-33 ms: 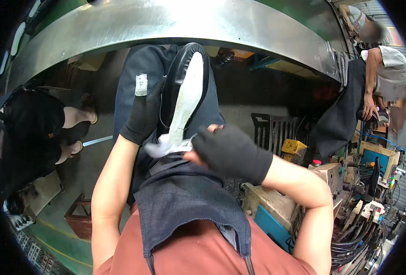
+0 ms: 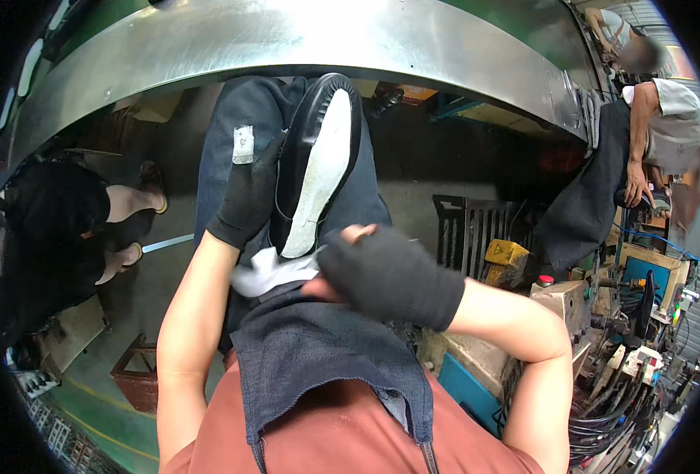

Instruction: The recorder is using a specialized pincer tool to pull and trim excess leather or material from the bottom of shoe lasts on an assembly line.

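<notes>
A black shoe upper (image 2: 286, 182) lies sole side up across my lap, its rounded toe pointing away from me. A long white insole board (image 2: 328, 162) covers its underside. My left hand (image 2: 247, 186), in a black glove with a white patch at its far end, is closed round the shoe's left side; most fingers are hidden. Close to the heel end, my right hand (image 2: 385, 272), also black-gloved and smeared by motion, is closed on a white strip (image 2: 275, 271). The strip stretches left from its fingers, crumpled and blurred, over my dark apron (image 2: 326, 340).
A metal bench edge (image 2: 286, 39) curves across the far side. At right stand a yellow box (image 2: 506, 257), a machine with a red button (image 2: 546, 281) and tangled cables (image 2: 618, 419). One person (image 2: 662, 130) works at far right; another's legs (image 2: 128, 205) show at left.
My right hand has shifted slightly left and towards me. The white strip has moved off the insole's heel end towards my apron. My left hand and the shoe have stayed put.
</notes>
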The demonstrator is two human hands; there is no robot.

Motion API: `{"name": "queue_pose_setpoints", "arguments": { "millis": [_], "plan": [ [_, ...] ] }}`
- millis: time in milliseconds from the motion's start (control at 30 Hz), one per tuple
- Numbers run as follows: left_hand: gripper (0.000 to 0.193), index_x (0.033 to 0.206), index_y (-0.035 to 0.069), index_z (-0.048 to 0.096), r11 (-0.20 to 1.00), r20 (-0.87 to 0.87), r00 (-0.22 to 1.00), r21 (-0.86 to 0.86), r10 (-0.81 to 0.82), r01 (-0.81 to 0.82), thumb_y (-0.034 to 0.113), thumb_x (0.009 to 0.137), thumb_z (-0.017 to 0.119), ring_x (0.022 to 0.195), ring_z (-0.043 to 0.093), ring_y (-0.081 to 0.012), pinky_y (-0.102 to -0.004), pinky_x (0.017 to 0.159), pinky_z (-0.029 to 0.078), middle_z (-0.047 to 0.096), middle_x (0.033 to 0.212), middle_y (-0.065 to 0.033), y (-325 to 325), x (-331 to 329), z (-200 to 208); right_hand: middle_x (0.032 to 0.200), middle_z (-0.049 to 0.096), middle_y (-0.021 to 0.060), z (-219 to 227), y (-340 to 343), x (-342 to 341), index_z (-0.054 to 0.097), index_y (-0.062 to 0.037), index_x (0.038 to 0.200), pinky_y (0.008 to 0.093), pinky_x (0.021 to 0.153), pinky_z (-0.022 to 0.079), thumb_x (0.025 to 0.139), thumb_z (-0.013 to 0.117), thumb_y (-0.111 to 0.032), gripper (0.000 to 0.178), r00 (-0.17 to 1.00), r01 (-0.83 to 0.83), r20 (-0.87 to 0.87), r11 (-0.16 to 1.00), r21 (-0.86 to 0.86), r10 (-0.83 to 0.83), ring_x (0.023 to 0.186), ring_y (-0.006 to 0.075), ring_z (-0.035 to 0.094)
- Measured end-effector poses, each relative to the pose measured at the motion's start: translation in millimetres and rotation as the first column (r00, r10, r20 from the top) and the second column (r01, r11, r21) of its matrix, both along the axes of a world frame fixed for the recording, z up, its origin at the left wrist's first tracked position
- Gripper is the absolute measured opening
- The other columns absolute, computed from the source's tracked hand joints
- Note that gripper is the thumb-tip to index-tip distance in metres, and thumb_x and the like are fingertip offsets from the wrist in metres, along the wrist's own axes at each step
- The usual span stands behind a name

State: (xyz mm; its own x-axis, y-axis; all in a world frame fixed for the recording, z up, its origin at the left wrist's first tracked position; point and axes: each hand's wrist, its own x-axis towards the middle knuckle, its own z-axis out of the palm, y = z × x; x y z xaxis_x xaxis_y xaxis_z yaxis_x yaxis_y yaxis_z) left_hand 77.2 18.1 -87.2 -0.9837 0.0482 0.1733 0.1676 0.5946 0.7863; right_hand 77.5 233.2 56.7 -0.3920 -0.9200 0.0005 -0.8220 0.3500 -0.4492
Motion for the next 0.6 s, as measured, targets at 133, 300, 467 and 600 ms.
{"name": "queue_pose_setpoints", "arguments": {
  "millis": [133, 300, 467, 600],
  "plan": [
    [0.045, 0.138, 0.000, 0.045, 0.955, 0.066, 0.994, 0.290, -0.089, 0.067, 0.012, 0.095, 0.047, 0.122, 0.052, -0.0260, -0.0356, 0.106, 0.034, 0.054, 0.133, -0.0185, 9, -2, 45, 0.073, 0.056, 0.0110, -1, -13, -16, 0.058, -0.0070, 0.076, 0.0360, 0.056, 0.048, 0.093, 0.055, -0.043, 0.039, 0.980, -0.198, -0.050, 0.953, -0.229, 0.192, 0.065, 0.0272, 0.059],
    [0.045, 0.136, 0.002, 0.049, 0.873, -0.110, 0.988, -0.486, -0.112, 0.045, 0.003, 0.091, 0.050, 0.106, 0.063, -0.0303, -0.0356, 0.092, 0.047, 0.062, 0.121, -0.0203, 1, 1, 24, 0.086, 0.067, 0.0197, 11, -10, -20, 0.064, -0.0030, 0.084, 0.0419, 0.062, 0.052, 0.090, 0.059, -0.033, 0.031, 0.935, 0.173, 0.240, 0.925, 0.338, -0.262, 0.076, 0.0350, 0.068],
    [0.052, 0.134, -0.005, 0.047, 0.980, 0.117, 0.992, -0.186, -0.043, 0.065, 0.020, 0.090, 0.056, 0.119, 0.055, -0.0250, -0.0467, 0.115, 0.018, 0.059, 0.127, -0.0160, -2, -4, 7, 0.074, 0.061, 0.0167, -34, 4, -23, 0.063, -0.0043, 0.081, 0.0422, 0.061, 0.053, 0.091, 0.057, -0.045, 0.042, 0.960, -0.113, 0.232, 0.975, -0.193, 0.158, 0.067, 0.0327, 0.065],
    [0.047, 0.138, -0.001, 0.044, 0.994, 0.005, 0.998, -0.089, -0.057, 0.058, 0.015, 0.095, 0.051, 0.115, 0.057, -0.0279, -0.0355, 0.109, 0.034, 0.058, 0.127, -0.0186, -1, -5, -4, 0.072, 0.056, 0.0132, -35, 11, -29, 0.060, -0.0056, 0.078, 0.0409, 0.060, 0.051, 0.090, 0.057, -0.047, 0.043, 0.991, 0.087, 0.089, 0.986, 0.140, -0.100, 0.066, 0.0302, 0.062]
  ]
}}
